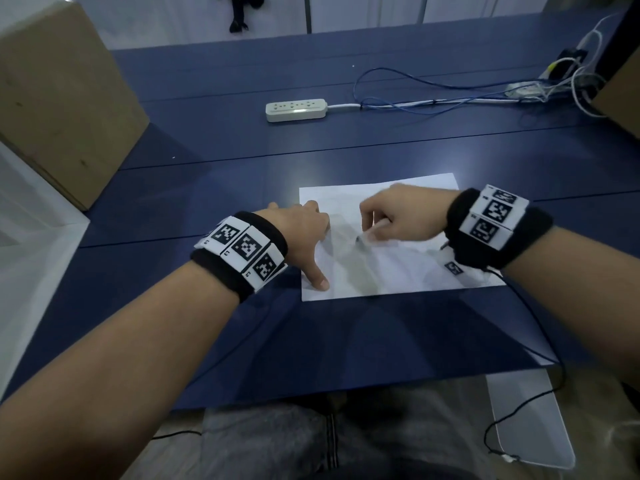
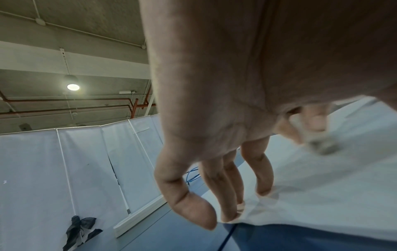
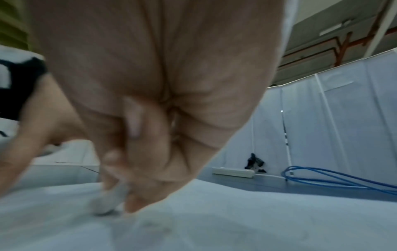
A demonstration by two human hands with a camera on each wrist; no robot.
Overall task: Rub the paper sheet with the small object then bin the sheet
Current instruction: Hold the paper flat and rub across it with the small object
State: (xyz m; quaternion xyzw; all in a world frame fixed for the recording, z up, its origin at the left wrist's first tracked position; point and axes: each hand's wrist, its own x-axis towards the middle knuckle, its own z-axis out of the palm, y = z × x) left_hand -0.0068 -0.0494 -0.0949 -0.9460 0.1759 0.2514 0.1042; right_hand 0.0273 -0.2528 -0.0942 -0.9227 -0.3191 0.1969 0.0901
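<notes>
Blue table point(image 1: 242, 150) carries the white paper sheet point(image 1: 398, 271) near its front edge. The left hand point(image 1: 304, 230) presses spread fingertips point(image 2: 264, 190) on the sheet's left margin. Over the sheet's middle, the right hand point(image 1: 398, 216) pinches the small whitish object point(image 3: 107, 203), its tip touching the sheet.

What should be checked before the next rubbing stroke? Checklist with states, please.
1. Sheet lying on the table: ok.
2. Left hand pressing the sheet's left edge, fingers down on it: ok.
3. Right hand pinching the small object: ok.
4. Object's tip touching the sheet: ok.
5. Marks left to rub: cannot tell.
6. Bin in view: not ok, none seen.
</notes>
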